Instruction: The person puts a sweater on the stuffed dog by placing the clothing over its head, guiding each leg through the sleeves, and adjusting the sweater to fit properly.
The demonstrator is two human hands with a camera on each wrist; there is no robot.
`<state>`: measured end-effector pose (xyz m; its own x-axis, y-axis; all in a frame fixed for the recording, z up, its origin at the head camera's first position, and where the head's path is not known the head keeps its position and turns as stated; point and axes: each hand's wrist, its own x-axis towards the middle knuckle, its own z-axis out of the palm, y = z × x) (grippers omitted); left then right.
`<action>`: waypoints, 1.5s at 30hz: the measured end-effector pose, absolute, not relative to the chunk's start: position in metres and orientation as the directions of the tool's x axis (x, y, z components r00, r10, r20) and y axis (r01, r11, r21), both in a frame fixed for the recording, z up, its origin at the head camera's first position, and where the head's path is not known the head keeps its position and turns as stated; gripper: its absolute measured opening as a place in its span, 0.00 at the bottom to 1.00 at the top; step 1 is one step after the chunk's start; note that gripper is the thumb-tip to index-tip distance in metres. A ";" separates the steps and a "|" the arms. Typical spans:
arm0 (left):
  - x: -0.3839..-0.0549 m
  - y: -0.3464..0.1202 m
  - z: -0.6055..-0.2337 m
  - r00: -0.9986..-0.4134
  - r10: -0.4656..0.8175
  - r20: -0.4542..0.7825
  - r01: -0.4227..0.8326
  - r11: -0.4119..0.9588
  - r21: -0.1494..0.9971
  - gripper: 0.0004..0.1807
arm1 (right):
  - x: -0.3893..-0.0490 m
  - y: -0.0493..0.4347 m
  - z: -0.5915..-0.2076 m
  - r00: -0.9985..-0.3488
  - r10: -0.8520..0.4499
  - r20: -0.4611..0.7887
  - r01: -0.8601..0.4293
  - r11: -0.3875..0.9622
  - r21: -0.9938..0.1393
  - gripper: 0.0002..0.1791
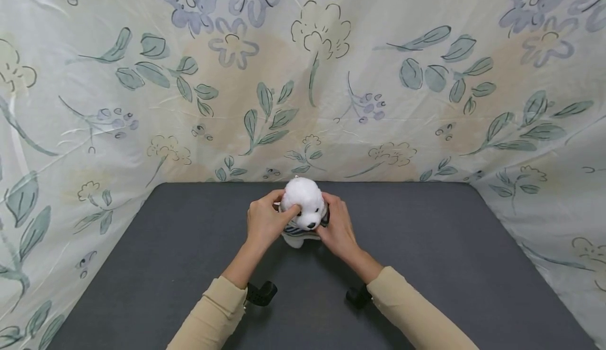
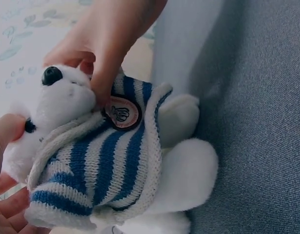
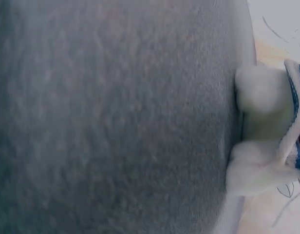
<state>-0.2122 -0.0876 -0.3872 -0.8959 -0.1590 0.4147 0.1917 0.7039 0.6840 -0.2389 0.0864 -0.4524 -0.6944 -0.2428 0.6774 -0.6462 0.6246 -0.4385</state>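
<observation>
A white plush toy (image 1: 303, 195) with black eyes, a black nose and a blue-and-white striped knit sweater (image 2: 111, 161) stands upright at the table's far side. My left hand (image 1: 267, 221) grips its head from the left, thumb pressed on the face beside one eye and fingers behind. From the other side my right hand (image 1: 340, 229) holds the toy, its thumb under the chin by the muzzle and its fingers at the side of the head. A round patch (image 2: 123, 112) shows on the sweater in the left wrist view. In the right wrist view only the toy's legs (image 3: 259, 168) and the sweater's hem appear; the right hand is out of that frame.
The dark grey table (image 1: 416, 234) spreads around the toy. Behind it and at both sides hangs a floral curtain (image 1: 360, 76). Black wrist-worn devices, one on the left wrist (image 1: 262, 293) and one on the right (image 1: 358, 297), stick out below the sleeves.
</observation>
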 end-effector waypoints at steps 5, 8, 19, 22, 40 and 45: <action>-0.213 -0.090 -0.388 -0.907 -0.150 0.394 0.186 0.697 0.692 0.22 | -0.238 0.092 -0.450 -0.695 -0.293 0.656 -0.673 0.585 -0.452 0.40; -0.213 -0.091 -0.388 -0.912 -0.141 0.386 0.186 0.696 0.694 0.23 | -0.236 0.097 -0.446 -0.736 -0.341 0.585 -0.665 0.527 -0.529 0.39; -0.213 -0.094 -0.388 -0.919 -0.128 0.374 0.185 0.696 0.694 0.23 | -0.240 0.111 -0.427 -0.852 -0.330 0.407 -0.519 0.430 -0.738 0.23; -0.212 -0.093 -0.389 -0.917 -0.130 0.377 0.188 0.692 0.697 0.23 | -0.244 0.110 -0.427 -0.867 -0.298 0.400 -0.495 0.427 -0.756 0.20; -0.212 -0.091 -0.389 -0.889 -0.122 0.442 0.230 0.716 0.659 0.24 | -0.254 0.102 -0.430 -0.912 -0.173 0.372 -0.408 0.479 -0.778 0.16; -0.212 -0.092 -0.390 -0.887 -0.125 0.444 0.229 0.715 0.661 0.24 | -0.259 0.101 -0.439 -0.923 -0.184 0.338 -0.383 0.502 -0.775 0.19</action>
